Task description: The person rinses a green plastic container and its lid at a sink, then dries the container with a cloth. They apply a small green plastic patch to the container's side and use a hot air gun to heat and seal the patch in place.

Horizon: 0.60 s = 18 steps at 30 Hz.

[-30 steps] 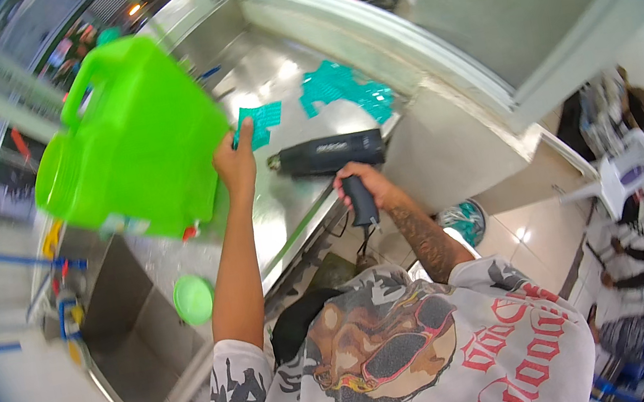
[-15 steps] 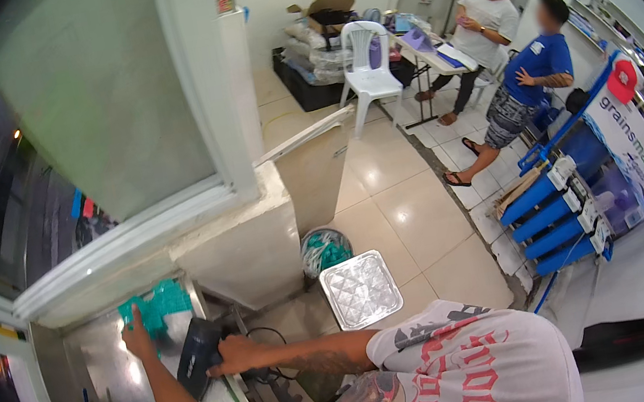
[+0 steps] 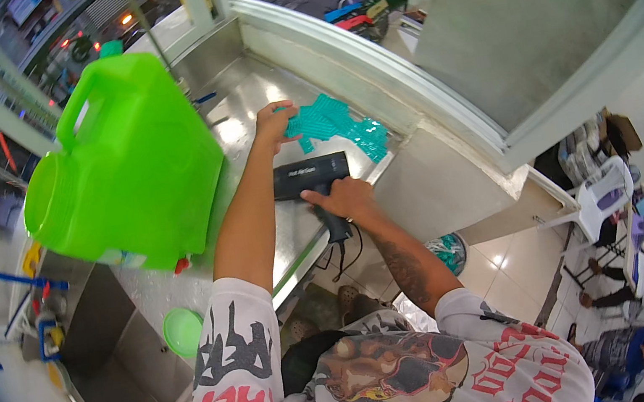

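My right hand [image 3: 347,199] is closed round the handle of a black hot air gun [image 3: 313,175]. The gun is held over the steel counter, its cord hanging below the handle. My left hand [image 3: 274,128] reaches further in, fingers and thumb closing on the near edge of a spread of teal printed plastic seals [image 3: 339,123]. How many seals lie between those fingers is hidden. Left of my left arm stands a big bright green water jug [image 3: 137,164] with a carrying handle, a wide round mouth and a teal cap.
A steel counter [image 3: 238,104] runs beneath a ledge and sliding window [image 3: 441,100]. A green dipper [image 3: 183,332] sits by the steel sink [image 3: 116,372]. A bin of teal scraps [image 3: 446,253] stands on the floor at right. Two people are beyond a white chair [image 3: 606,192].
My view has swung left, bringing the whole green jug, sink and dipper into sight. The right hand still holds the hot air gun; the left stays at the teal seals.
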Motion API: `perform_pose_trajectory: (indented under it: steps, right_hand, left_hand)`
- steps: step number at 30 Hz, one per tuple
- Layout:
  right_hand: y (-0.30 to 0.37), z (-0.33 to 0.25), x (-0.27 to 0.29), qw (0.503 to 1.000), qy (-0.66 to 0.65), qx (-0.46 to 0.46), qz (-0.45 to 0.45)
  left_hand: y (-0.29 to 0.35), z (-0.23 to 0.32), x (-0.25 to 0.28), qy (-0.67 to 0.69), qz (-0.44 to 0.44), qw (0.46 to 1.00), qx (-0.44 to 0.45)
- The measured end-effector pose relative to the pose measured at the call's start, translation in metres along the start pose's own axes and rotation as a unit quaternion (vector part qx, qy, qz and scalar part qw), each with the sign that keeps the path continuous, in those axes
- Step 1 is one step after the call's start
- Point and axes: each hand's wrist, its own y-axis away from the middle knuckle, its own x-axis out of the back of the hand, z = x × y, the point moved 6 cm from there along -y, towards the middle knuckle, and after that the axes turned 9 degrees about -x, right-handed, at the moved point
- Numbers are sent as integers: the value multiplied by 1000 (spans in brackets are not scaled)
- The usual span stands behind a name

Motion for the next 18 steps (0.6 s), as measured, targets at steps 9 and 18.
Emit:
perform_pose_trajectory:
  steps: [9,18]
  right_hand:
    - [3,36,8,998,-17,62,-24]
    - [143,-154,-20,820,-395,373,-181]
  left_hand:
    - [198,-27,78,315,95,944,-3]
    - [333,-20,129,74,300,935,-175]
